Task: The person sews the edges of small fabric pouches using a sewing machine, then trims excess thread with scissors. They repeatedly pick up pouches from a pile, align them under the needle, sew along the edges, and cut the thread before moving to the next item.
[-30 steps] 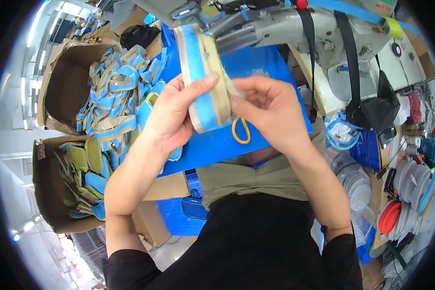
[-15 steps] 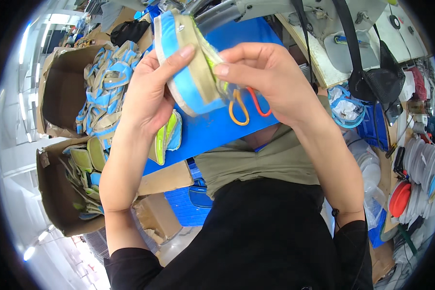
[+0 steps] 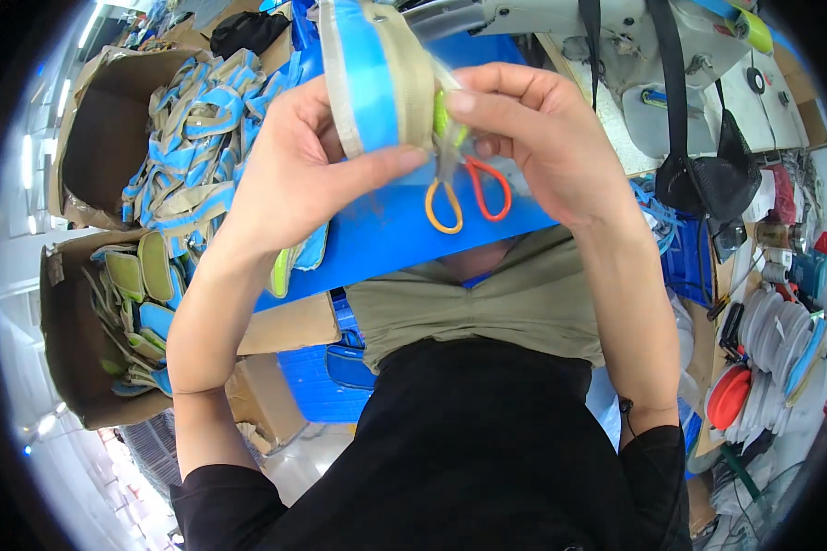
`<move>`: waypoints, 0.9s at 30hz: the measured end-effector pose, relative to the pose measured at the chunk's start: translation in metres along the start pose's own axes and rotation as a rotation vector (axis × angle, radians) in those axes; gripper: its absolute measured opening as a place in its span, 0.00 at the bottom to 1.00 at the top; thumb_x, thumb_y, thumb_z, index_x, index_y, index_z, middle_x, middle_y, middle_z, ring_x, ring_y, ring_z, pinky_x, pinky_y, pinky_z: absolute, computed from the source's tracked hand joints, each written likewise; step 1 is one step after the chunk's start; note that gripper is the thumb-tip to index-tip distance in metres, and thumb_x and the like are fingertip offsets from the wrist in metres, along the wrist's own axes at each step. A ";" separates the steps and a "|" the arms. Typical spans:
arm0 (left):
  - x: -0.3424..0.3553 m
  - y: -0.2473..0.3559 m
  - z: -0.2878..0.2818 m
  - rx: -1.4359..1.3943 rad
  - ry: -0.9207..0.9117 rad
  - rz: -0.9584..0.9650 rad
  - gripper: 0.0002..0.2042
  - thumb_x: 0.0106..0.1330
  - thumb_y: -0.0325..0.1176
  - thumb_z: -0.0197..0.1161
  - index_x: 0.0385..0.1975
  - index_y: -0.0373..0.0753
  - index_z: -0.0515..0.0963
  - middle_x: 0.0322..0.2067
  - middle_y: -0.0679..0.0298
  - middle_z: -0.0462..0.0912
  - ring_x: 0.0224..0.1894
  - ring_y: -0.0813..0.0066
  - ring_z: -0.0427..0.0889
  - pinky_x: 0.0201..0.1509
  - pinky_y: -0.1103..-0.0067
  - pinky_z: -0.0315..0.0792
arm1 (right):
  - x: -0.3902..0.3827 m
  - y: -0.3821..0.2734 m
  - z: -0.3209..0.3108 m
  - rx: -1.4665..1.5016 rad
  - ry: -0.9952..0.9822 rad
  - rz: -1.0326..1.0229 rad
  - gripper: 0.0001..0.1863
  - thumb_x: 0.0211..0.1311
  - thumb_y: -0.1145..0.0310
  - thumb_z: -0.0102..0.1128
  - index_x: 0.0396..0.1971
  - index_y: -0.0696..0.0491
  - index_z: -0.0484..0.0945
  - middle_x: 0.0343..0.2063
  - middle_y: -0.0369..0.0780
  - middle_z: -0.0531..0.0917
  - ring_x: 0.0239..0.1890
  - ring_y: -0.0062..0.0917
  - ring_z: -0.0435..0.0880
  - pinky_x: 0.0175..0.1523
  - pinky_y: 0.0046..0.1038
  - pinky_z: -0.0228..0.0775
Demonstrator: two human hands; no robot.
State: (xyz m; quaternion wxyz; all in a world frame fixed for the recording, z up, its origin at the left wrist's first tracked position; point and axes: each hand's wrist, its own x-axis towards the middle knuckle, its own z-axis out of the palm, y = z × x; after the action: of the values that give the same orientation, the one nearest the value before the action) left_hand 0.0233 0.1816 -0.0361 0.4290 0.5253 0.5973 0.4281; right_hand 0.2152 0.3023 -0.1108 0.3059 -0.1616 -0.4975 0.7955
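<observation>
- I see the blue and beige padded fabric piece [image 3: 374, 78] now raised higher and nearer the camera than a second ago, above the blue table [image 3: 390, 230]
- My left hand [image 3: 299, 170] pinches it, thumb pressed along its lower edge
- My right hand [image 3: 547, 138] now pinches its yellow-green edge; I judge the inspecting is moving to trimming
- The orange-handled scissors [image 3: 469, 188] have come into view, lying on the blue table just below the piece
- Cardboard boxes of similar pieces [image 3: 188, 138] sit left of the table

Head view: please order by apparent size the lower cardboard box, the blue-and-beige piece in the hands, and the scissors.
1. Lower cardboard box, largest.
2. Blue-and-beige piece; it is close to the camera, so its rank is unsure.
3. Scissors, smallest, partly hidden.
</observation>
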 end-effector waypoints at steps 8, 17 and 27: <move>-0.003 -0.008 0.004 -0.074 0.085 -0.044 0.20 0.62 0.24 0.77 0.54 0.33 0.80 0.46 0.62 0.90 0.46 0.79 0.88 0.52 0.80 0.82 | -0.004 0.003 0.008 0.040 0.036 -0.027 0.16 0.66 0.63 0.72 0.47 0.60 0.87 0.36 0.37 0.90 0.36 0.16 0.87 0.36 0.17 0.68; -0.003 -0.018 0.008 -0.191 0.101 -0.048 0.22 0.62 0.24 0.78 0.55 0.32 0.80 0.46 0.60 0.90 0.44 0.77 0.89 0.52 0.79 0.83 | -0.002 0.011 0.009 0.093 0.015 -0.021 0.17 0.65 0.63 0.74 0.47 0.60 0.87 0.34 0.37 0.90 0.35 0.16 0.86 0.34 0.18 0.68; -0.007 -0.017 0.007 -0.203 0.114 -0.099 0.20 0.61 0.22 0.77 0.53 0.34 0.83 0.45 0.62 0.90 0.45 0.78 0.89 0.52 0.78 0.83 | -0.005 0.006 0.015 0.076 0.023 -0.009 0.12 0.69 0.68 0.71 0.46 0.59 0.87 0.35 0.34 0.89 0.33 0.10 0.82 0.40 0.17 0.73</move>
State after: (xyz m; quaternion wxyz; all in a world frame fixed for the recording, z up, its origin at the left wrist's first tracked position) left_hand 0.0260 0.1739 -0.0539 0.4662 0.4238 0.5994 0.4937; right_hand 0.2082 0.2870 -0.1091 0.3210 -0.1568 -0.4642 0.8105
